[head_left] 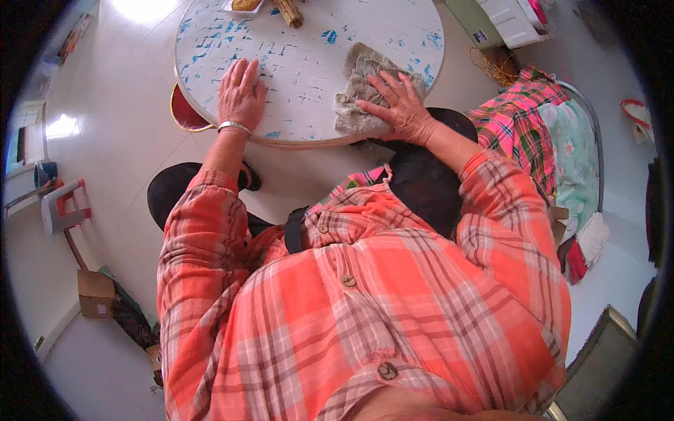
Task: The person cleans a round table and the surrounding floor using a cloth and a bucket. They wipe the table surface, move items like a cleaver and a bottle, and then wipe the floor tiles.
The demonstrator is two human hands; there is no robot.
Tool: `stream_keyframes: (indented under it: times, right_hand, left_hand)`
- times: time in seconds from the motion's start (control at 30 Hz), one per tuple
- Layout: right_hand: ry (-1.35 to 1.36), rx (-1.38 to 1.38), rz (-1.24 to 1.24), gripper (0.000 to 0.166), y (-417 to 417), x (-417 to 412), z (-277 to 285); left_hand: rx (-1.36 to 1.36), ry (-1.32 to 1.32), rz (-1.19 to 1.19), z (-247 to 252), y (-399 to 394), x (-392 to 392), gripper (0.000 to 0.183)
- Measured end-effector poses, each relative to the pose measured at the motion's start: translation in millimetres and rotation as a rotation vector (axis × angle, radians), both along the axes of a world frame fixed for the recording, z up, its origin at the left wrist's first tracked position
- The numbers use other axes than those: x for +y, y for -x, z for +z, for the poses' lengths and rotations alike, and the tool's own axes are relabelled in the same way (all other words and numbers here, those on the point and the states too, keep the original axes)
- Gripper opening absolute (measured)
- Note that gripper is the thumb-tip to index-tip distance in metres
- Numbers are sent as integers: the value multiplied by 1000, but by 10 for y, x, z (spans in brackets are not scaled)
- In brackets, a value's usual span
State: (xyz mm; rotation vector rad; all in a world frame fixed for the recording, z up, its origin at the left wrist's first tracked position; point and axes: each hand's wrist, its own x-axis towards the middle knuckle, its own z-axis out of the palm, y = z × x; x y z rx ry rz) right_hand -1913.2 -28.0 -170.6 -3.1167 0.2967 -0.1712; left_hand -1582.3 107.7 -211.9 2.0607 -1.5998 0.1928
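My left hand (239, 97) lies palm down near the left side of a round white table (300, 68). It holds nothing, and a metal bangle circles the wrist. On the table's near right side, my right hand (403, 108) rests on a crumpled grey-beige cloth (363, 87). Its fingers are spread over the cloth, and its palm is hidden underneath. Worn blue patches and lines mark the tabletop. Towards the far edge sit a dish (245, 5) of yellowish-brown food and a brown stick-like bundle (288, 13), both cut off by the frame.
A red stool seat (189, 110) shows under the table's left edge. To the right, pink plaid fabric (518, 126) and a mint-green cloth (566, 152) drape over a chair-like frame. A grey-and-red plastic stool (66, 205) and a cardboard box (96, 294) stand at left.
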Motion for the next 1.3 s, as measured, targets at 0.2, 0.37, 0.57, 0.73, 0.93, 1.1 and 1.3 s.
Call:
stream_keyframes:
  times: [0.2, 0.37, 0.57, 0.73, 0.93, 1.1, 1.3]
  right_hand:
    - [-31, 42, -77, 100, -304, 373, 76]
    - [-19, 38, -129, 91, -675, 709, 67]
    - [-18, -53, -272, 84, -1471, 1304, -20]
    - [-35, 58, -296, 86, -2000, 1458, 7]
    - [-64, 55, -297, 86, -2395, 1391, -239]
    - [-23, 12, -265, 84, -2690, 1249, -730]
    - [-71, 60, -294, 74, -2784, 1220, -808]
  left_hand:
    - [124, 44, 1, -1, -45, 21, 50]
    - [319, 135, -29, 50, -105, 60, 51]
    - [755, 199, -94, 134, -333, 175, 49]
    - [1615, 511, -148, 75, -461, 378, 45]
    - [1762, 1067, 44, -49, -698, 1017, 43]
    - [1536, 757, 518, -1463, -714, 856, 49]
    - [2493, 802, 125, -1465, 277, 361, 87]
